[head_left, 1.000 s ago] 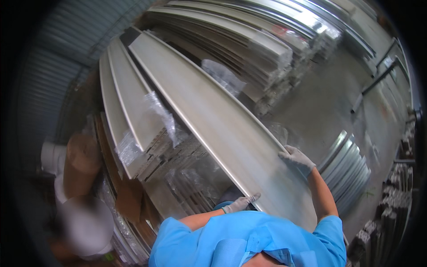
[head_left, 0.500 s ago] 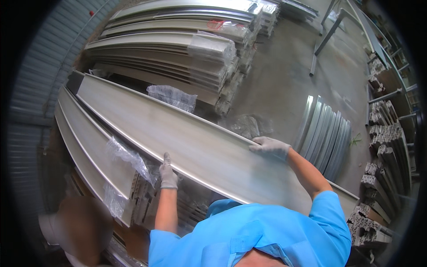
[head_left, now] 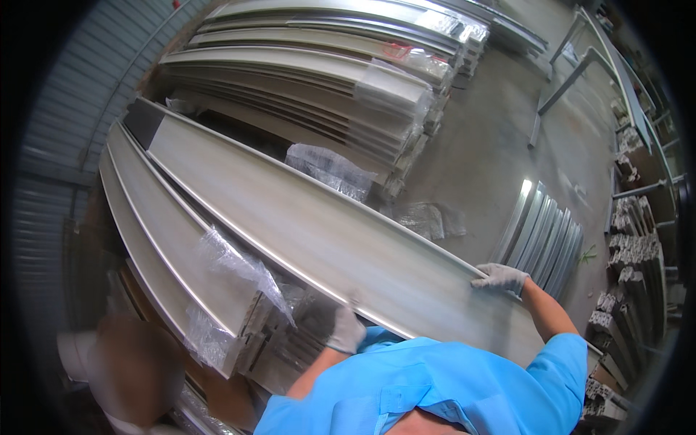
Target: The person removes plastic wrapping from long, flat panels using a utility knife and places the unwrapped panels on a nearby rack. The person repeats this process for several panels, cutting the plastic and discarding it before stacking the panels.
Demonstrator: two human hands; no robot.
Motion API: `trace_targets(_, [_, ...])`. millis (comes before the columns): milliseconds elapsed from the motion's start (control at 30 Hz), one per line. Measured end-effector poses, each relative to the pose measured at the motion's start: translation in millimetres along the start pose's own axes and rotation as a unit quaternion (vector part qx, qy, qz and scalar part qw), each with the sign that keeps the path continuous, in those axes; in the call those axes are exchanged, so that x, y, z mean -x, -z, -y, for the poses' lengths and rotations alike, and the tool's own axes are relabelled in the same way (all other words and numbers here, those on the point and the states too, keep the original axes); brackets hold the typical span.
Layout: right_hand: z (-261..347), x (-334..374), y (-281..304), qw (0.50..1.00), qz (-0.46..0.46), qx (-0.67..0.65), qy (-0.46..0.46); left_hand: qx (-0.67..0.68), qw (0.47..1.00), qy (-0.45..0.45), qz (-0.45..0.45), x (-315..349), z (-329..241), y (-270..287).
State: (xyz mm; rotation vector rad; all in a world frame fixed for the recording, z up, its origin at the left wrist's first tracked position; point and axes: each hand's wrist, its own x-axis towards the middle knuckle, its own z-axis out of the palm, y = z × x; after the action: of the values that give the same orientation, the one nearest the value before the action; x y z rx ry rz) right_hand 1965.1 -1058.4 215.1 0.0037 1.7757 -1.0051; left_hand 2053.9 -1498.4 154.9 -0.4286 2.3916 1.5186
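A long, pale metal channel with raised edges runs diagonally across the view, from far left to close against my body. My right hand, in a pale glove, grips its far edge, fingers bent over the rim. At the near edge, close to my waist, is my gloved left hand. Its thumb, smeared by motion, lies at the rim, and the other fingers are hidden below. Left of the channel, similar long profiles lie stacked, with torn clear plastic wrap on their ends.
Beyond lies a high stack of wrapped profiles. Shiny metal bars rest on the floor at right, near a metal frame. Racked profiles line the right side. Another person, blurred, is at lower left.
The view has shifted. My left hand has moved along the channel's near edge toward my body. My right hand stays at the far edge, now farther right and lower in the picture.
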Motion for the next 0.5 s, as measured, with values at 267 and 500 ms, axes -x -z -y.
trace_targets(267, [47.8, -13.5, -15.0, 0.994, -0.112, -0.019, -0.001, 0.340, 0.902, 0.241, -0.114, -49.0, -51.6, 41.1])
trace_targets(500, [54.2, 49.6, 1.4, 0.980, -0.184, 0.074, 0.031, 0.576, 0.781, 0.221, -0.098, -49.3, -57.0, 18.0])
